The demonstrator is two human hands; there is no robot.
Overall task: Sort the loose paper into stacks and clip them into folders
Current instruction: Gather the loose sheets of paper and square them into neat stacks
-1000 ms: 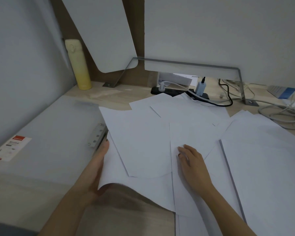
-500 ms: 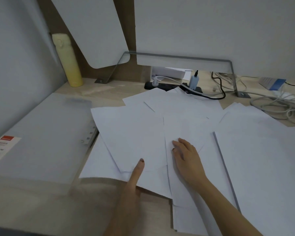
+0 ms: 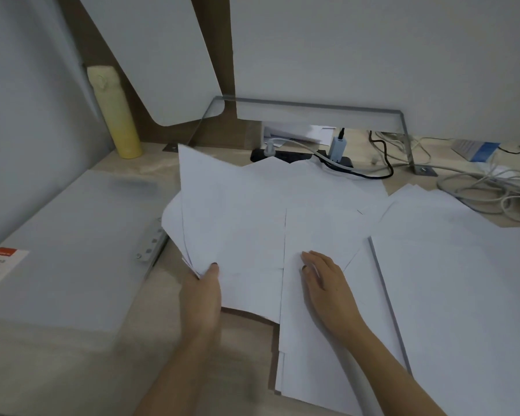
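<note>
Left hand (image 3: 203, 291) pinching lifted loose sheets (image 3: 222, 211), right hand (image 3: 327, 283) flat on the spread beside

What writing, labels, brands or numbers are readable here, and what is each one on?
Nothing can be read for certain.
The sticker on the folder: red band and grey lines of print, too blurred to read.
The blue and white box, far right: no legible print.
The loose sheets: look blank.
The yellow bottle: no text visible.

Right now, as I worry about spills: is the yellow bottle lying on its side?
No, the yellow bottle stands upright on the desk.
</note>
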